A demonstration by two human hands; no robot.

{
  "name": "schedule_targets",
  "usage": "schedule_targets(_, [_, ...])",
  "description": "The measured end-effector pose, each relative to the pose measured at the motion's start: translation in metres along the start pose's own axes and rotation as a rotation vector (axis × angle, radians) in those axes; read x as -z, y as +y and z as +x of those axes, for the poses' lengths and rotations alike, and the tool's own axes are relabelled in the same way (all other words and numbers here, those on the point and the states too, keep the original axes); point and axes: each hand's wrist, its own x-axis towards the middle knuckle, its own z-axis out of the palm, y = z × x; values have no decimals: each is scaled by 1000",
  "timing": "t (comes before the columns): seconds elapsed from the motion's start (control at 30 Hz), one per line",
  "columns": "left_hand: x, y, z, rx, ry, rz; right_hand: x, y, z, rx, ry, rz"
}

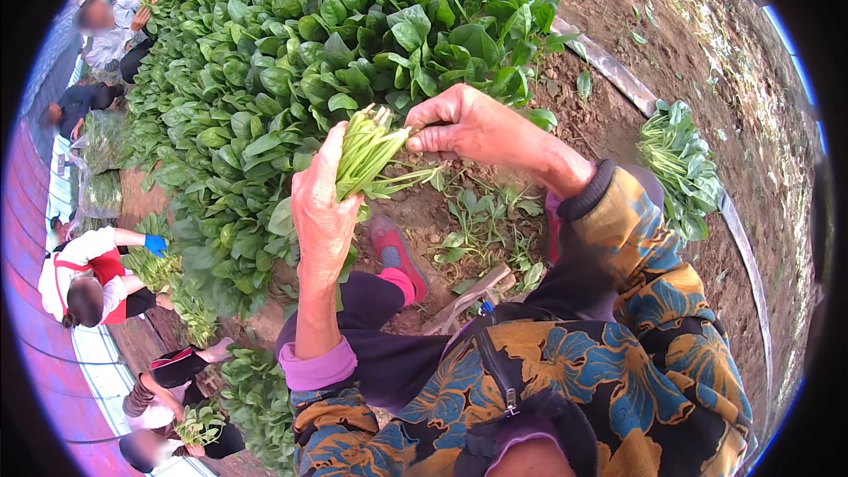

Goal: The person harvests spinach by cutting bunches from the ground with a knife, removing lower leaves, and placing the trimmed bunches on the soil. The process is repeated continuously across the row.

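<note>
My left hand is wrapped around a bunch of cut spinach, its pale green stems pointing up and its trimmed root ends at the top. Most of the leaves are hidden behind the palm, and a few thin stems stick out to the right. Close beside the stem ends, my right hand pinches a thin brownish bit of plant between thumb and forefinger; exactly what it is stays unclear. Below both hands, loose spinach leaves and weeds lie on bare soil between my red shoes.
Dense standing spinach fills the ground ahead and left. A gathered spinach bundle lies at right beside a flat strip along the soil. At left are several people, one with a blue glove, and bagged greens.
</note>
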Motion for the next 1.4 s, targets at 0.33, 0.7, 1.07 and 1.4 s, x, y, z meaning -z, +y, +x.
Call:
schedule_targets(0.33, [-5,3,2,180,86,-311,12,-3,-13,33,-22,-215])
schedule_targets(0.7, [-4,6,-2,256,86,-299,4,-5,-8,-56,126,67])
schedule_targets(1.07, [28,1,-16,233,-237,-585,-24,-35,27,164,-17,-24])
schedule_targets(1.4, [30,-6,-29,155,-94,-649,-17,-28,18,100,20,-27])
